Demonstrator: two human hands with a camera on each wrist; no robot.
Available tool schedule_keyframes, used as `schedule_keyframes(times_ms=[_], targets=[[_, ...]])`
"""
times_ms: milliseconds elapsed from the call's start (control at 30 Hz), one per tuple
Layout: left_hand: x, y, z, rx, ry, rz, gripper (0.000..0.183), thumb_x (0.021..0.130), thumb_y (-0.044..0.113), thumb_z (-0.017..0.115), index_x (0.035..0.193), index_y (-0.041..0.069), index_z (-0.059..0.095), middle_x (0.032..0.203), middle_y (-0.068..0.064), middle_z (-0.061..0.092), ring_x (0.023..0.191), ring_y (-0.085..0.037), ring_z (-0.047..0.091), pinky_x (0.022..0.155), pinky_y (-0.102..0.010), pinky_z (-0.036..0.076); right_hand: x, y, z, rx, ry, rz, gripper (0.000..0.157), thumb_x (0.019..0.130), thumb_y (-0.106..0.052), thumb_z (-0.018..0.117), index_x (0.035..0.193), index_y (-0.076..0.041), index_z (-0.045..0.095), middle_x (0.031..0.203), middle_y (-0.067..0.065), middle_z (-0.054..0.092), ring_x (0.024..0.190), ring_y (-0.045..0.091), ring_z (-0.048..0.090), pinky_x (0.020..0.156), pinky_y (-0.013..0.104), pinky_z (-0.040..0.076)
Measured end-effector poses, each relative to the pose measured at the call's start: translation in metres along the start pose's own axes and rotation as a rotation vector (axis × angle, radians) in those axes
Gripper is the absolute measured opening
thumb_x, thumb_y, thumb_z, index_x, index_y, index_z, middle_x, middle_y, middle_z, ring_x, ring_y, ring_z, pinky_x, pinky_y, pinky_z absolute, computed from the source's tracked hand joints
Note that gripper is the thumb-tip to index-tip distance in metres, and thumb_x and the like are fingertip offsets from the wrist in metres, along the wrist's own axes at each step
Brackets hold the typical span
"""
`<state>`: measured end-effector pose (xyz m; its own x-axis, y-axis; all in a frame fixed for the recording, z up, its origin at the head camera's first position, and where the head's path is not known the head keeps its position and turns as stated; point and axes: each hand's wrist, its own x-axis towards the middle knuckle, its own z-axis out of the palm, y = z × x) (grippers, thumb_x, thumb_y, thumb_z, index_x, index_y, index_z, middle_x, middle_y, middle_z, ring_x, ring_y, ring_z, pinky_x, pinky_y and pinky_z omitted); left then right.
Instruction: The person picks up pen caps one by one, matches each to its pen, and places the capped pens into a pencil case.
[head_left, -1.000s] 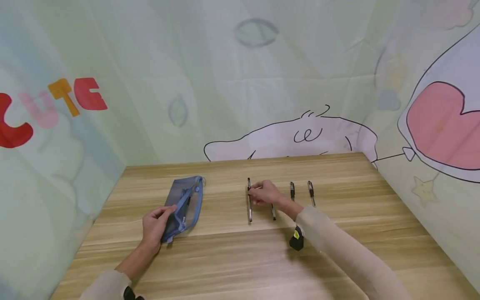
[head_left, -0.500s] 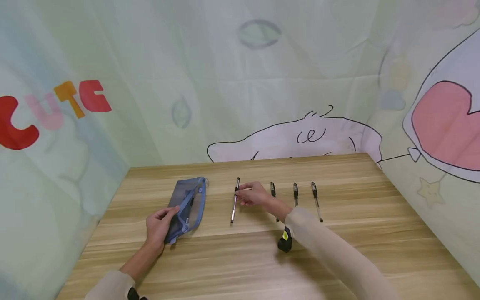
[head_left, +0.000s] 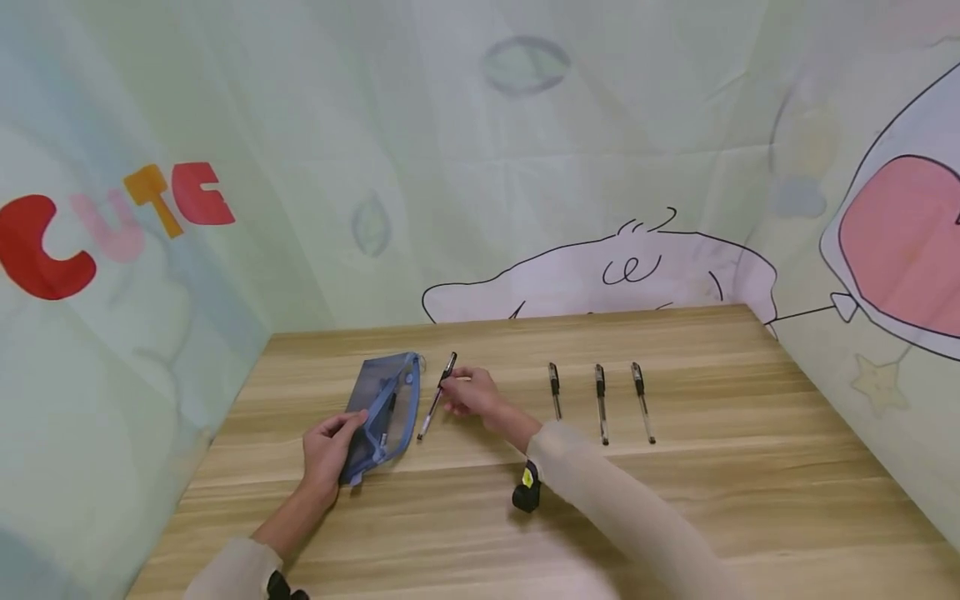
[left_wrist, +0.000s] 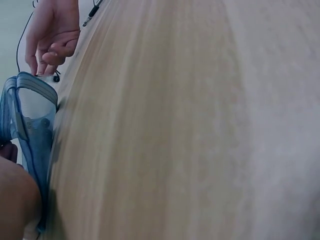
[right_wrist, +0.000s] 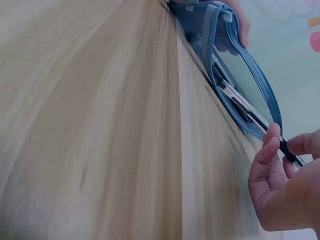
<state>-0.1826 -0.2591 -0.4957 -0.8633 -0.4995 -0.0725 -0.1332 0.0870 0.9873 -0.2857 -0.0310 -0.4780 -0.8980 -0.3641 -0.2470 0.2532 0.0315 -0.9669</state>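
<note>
A blue mesh pencil case (head_left: 372, 379) lies on the left of the table, its zipped mouth spread toward the right. My left hand (head_left: 330, 446) pinches the near-left edge of that case between thumb and fingers. Inside the case a dark pen (head_left: 391, 408) shows through the opening. Just right of the mouth, my right hand (head_left: 471, 392) pinches a black-capped clear gel pen (head_left: 429, 414), its tip slanting down toward the case. In the right wrist view the held pen (right_wrist: 257, 119) lines up with the open mouth of the case (right_wrist: 260, 67).
Three more black-capped pens lie in a row to the right: one pen (head_left: 554, 383), a second pen (head_left: 602, 400) and a third pen (head_left: 641, 396). The wooden table (head_left: 720, 483) meets a printed cloth backdrop (head_left: 315, 167) at its back and sides.
My right hand has carried the pen leftward from the row to beside the pencil case, and the pen has tilted. My left hand keeps its hold on the case.
</note>
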Motion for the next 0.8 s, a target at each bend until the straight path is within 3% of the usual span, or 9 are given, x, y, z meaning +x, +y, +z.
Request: schedule_keyframes(times_ms=[167,300,433,533,667,800], targets=[[0.000,0.000,-0.001,0.000,0.004,-0.002,0.006,0.089,0.026,0.081,0.083,0.023,0.081,0.071,0.024,0.068,0.078,0.001,0.058,0.071,-0.012,0.047,0.004,0.000,0.016,0.075,0.029,-0.011,0.038,0.099,-0.009,0.057,0.134,0.004,0.051,0.086,0.005,0.069,0.058,0.007,0.062,0.052,0.016,0.049],[0.001,0.000,0.000,-0.010,0.001,0.013,0.007,0.088,0.026,0.082,0.087,0.018,0.082,0.071,0.024,0.068,0.078,0.002,0.059,0.071,-0.012,0.047,0.005,0.001,0.027,0.078,-0.001,-0.003,0.038,0.099,-0.008,0.057,0.134,0.005,0.050,0.085,0.005,0.070,0.057,0.006,0.061,0.051,0.015,0.048],[0.001,0.001,0.000,-0.015,0.002,0.033,0.009,0.089,0.024,0.081,0.089,0.015,0.082,0.071,0.024,0.069,0.077,0.002,0.059,0.071,-0.011,0.047,0.008,0.005,0.040,0.076,-0.061,0.023,0.033,0.098,-0.005,0.059,0.129,0.006,0.053,0.080,0.004,0.068,0.054,0.007,0.062,0.050,0.017,0.052],[0.000,0.001,0.000,-0.016,0.004,0.040,0.006,0.089,0.022,0.081,0.085,0.018,0.082,0.071,0.025,0.068,0.077,0.002,0.059,0.070,-0.011,0.046,0.010,0.008,0.048,0.092,-0.084,0.038,0.032,0.098,-0.003,0.062,0.127,0.008,0.056,0.076,0.004,0.068,0.052,0.007,0.063,0.050,0.018,0.054],[0.000,0.002,0.002,-0.028,0.011,0.047,0.008,0.089,0.020,0.080,0.082,0.021,0.081,0.070,0.024,0.068,0.076,0.001,0.058,0.069,-0.013,0.045,0.011,0.008,0.056,0.074,-0.086,0.017,0.027,0.097,-0.003,0.065,0.122,0.008,0.062,0.074,0.006,0.070,0.050,0.006,0.061,0.047,0.017,0.054],[-0.001,0.002,0.003,-0.030,0.014,0.044,0.006,0.089,0.019,0.080,0.084,0.016,0.082,0.071,0.023,0.069,0.075,0.001,0.058,0.067,-0.014,0.045,0.012,0.007,0.061,0.031,-0.071,-0.007,0.025,0.094,0.000,0.068,0.118,0.010,0.067,0.080,0.015,0.075,0.048,0.005,0.059,0.045,0.017,0.052]])
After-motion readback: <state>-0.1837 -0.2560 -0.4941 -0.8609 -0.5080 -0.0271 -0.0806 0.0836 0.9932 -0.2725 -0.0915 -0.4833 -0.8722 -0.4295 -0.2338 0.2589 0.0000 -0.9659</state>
